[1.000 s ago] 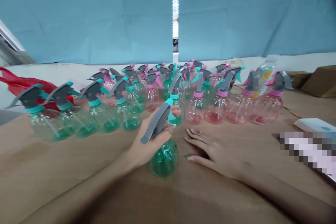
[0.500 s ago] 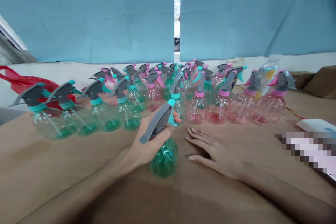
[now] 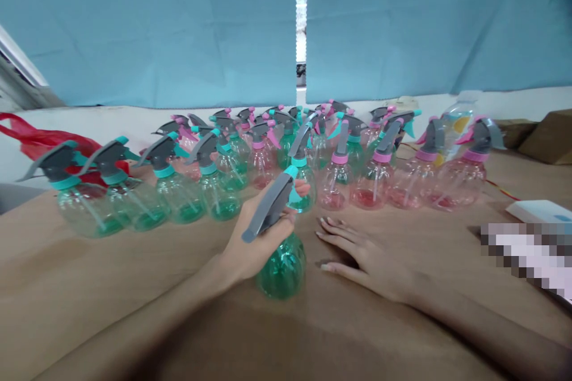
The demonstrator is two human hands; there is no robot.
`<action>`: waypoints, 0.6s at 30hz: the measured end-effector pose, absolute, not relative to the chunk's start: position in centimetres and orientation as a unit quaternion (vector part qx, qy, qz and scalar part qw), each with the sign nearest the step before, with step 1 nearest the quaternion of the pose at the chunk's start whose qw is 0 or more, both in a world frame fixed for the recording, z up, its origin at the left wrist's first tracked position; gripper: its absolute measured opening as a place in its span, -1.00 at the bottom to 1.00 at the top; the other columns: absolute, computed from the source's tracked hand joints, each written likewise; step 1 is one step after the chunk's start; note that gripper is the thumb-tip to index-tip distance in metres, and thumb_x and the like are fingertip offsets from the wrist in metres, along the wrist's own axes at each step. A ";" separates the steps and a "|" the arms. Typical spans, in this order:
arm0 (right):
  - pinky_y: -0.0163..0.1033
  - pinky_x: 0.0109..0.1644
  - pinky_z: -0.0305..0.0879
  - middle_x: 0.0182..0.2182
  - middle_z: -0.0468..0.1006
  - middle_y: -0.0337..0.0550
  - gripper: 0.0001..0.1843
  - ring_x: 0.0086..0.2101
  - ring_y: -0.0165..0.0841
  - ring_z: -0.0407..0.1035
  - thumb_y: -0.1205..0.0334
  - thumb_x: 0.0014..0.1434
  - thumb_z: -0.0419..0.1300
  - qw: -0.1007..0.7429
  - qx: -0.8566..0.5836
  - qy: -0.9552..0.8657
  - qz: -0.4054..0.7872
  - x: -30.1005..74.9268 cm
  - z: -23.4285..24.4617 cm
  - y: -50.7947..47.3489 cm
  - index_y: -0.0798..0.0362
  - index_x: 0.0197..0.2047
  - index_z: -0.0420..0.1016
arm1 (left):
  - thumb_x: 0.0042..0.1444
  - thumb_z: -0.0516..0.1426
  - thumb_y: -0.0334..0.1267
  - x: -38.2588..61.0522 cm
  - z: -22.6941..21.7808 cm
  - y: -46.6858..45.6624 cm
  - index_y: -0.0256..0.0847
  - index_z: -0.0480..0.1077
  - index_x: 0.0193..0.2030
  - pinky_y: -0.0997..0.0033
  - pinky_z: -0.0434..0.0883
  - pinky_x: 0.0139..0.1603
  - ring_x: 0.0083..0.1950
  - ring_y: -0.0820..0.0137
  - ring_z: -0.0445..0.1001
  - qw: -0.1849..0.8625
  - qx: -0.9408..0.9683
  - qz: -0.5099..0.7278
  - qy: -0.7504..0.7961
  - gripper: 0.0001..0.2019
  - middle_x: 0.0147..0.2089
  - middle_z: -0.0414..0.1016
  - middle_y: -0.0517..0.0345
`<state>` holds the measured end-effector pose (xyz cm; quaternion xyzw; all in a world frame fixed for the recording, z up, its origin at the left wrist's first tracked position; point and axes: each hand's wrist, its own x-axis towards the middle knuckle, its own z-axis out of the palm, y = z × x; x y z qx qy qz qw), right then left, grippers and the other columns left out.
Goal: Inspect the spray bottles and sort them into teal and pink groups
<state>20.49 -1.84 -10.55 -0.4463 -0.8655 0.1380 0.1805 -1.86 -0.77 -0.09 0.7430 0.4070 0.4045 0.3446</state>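
Observation:
A green spray bottle (image 3: 282,271) with a grey and turquoise trigger head is in front of me, and my left hand (image 3: 254,238) is wrapped round its neck. Its head leans away toward the upper right. My right hand (image 3: 364,259) lies palm down on the table, fingers stretched out, a little to the right of the bottle and touching nothing else. Just beyond both hands stands another green spray bottle (image 3: 305,190), partly hidden by the held one. To its right is a pink spray bottle (image 3: 333,190) with a pink collar.
Several more green spray bottles (image 3: 183,199) line the left, and pink ones (image 3: 451,184) the right, with further rows behind. A red plastic bag (image 3: 53,140) lies at far left. On the right are a white box (image 3: 538,212), a cardboard box (image 3: 549,140) and a large clear bottle (image 3: 460,116).
The held spray bottle has shifted very slightly up and to the right with my left hand, and one finger near the trigger is straighter. My right hand stays in place.

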 end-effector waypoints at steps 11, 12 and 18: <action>0.03 0.31 -0.07 0.30 0.07 -0.13 -0.33 0.27 -0.21 -0.08 -0.18 0.21 -0.01 0.187 -0.445 -0.863 0.150 20.5 -10.6 -1.8 0.01 0.28 0.16 | -0.02 0.08 -0.34 -1.8 -0.9 -0.9 -0.09 0.38 -0.24 0.36 0.36 -0.34 -0.40 0.37 0.37 0.243 0.741 0.439 0.446 -0.82 -0.44 0.37 0.26; 0.03 0.31 -0.07 0.29 0.07 -0.13 -0.33 0.27 -0.20 -0.07 -0.18 0.21 0.00 0.192 -0.444 -0.862 0.151 20.5 -10.6 -1.8 0.00 0.27 0.16 | 0.00 0.07 -0.34 -1.8 -0.9 -0.8 -0.09 0.37 -0.26 0.37 0.35 -0.35 -0.40 0.37 0.37 0.242 0.742 0.438 0.446 -0.85 -0.45 0.37 0.27; 0.04 0.30 -0.06 0.29 0.09 -0.15 -0.35 0.26 -0.19 -0.06 -0.18 0.20 0.01 0.200 -0.443 -0.860 0.155 20.5 -10.7 -1.7 -0.03 0.26 0.18 | 0.04 0.07 -0.30 -1.8 -1.0 -0.7 -0.10 0.36 -0.26 0.37 0.35 -0.36 -0.36 0.37 0.41 0.223 0.749 0.437 0.446 -0.89 -0.37 0.40 0.24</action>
